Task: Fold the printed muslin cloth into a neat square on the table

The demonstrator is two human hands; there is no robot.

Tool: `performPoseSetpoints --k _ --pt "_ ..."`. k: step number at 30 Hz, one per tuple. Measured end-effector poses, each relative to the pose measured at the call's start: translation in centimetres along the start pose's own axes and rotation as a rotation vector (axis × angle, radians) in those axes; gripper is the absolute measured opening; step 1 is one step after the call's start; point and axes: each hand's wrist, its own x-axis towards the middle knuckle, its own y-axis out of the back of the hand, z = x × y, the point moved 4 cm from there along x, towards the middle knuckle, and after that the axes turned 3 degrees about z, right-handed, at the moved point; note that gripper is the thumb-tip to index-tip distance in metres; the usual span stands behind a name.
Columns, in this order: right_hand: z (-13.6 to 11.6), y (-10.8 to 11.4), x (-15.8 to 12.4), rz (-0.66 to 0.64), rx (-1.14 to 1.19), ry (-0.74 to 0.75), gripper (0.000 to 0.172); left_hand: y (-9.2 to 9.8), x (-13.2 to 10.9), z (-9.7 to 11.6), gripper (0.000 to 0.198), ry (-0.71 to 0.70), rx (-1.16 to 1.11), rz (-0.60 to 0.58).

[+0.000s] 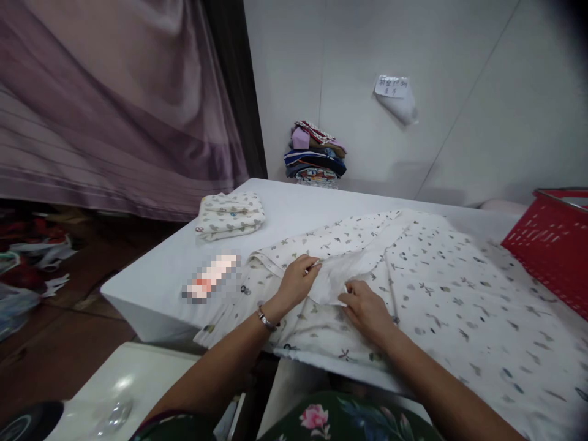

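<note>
A white garment (pixel 436 288) with small leaf prints lies spread over the white table (pixel 294 205). My left hand (pixel 298 283), with a bracelet at the wrist, pinches a fold of the cloth near the garment's neck edge. Close to its right, my right hand (pixel 365 309) is closed on the same raised fold of fabric. The two hands are a short way apart, both resting on the garment near the table's front edge.
A folded printed garment (pixel 231 214) sits at the table's far left. A stack of folded clothes (pixel 316 153) stands against the back wall. A red plastic basket (pixel 554 248) is at the right. A blurred-out item (pixel 211 277) lies left of my hands. Clutter covers the floor at left.
</note>
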Motion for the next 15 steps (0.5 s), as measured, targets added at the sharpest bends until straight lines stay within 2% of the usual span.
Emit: performPoseSetpoints --k 3,6,11,15 --pt "-0.1 1.1 1.3 0.119 0.092 0.117 0.02 0.1 0.0 0.2 0.021 0.002 -0.035 0.033" --pt "0.1 1.7 3.0 0.145 0.185 0.199 0.023 -0.3 -0.3 0.5 0.02 0.02 -0.091 0.007" --pt "0.4 2.4 5.5 0.16 0.282 0.174 0.018 -0.9 -0.7 0.7 0.019 0.04 -0.195 -0.05" --pt "0.3 2.6 6.4 0.171 0.318 0.121 0.01 -0.8 -0.7 0.8 0.025 0.046 -0.214 -0.068"
